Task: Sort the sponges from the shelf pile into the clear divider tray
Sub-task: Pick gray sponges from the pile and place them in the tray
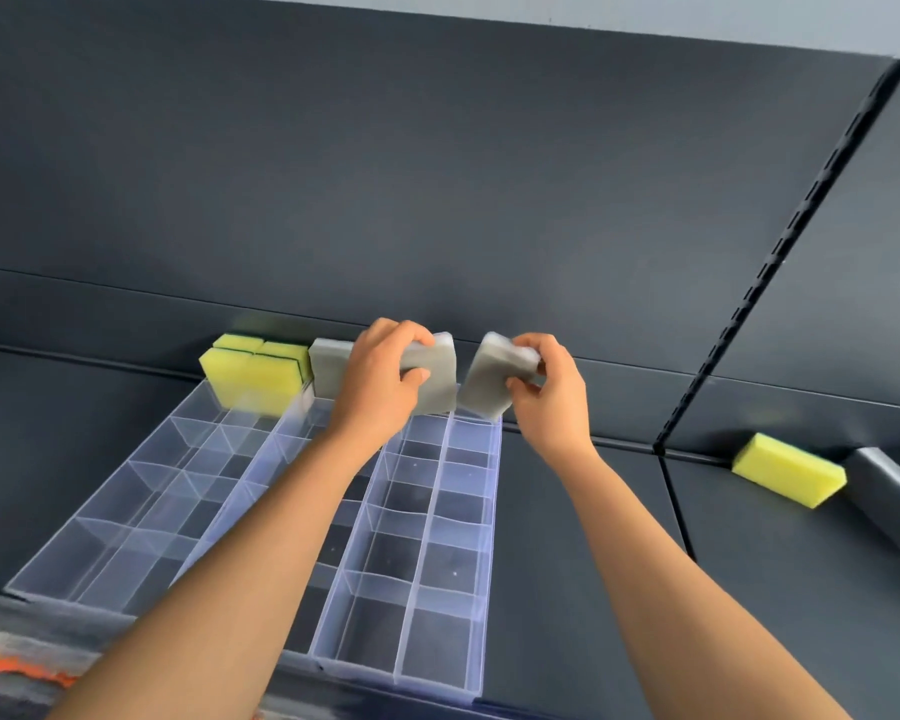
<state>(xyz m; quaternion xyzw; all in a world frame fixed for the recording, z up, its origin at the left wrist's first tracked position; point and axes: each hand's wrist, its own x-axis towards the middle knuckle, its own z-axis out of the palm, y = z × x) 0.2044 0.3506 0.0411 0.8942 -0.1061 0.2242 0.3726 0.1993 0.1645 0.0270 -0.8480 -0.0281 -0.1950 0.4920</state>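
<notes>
Grey foam fills both your hands above the far end of the clear divider tray, which lies on the dark shelf. Your left hand is closed around one grey sponge; your right hand pinches a second grey sponge, tilted, its lower corner close to the first. Lower each one squarely into its own far compartment, keeping it upright beside the grey sponge already standing there. Yellow sponges with dark scouring backs stand at the tray's far left. One yellow sponge lies loose on the shelf to your right, well apart.
</notes>
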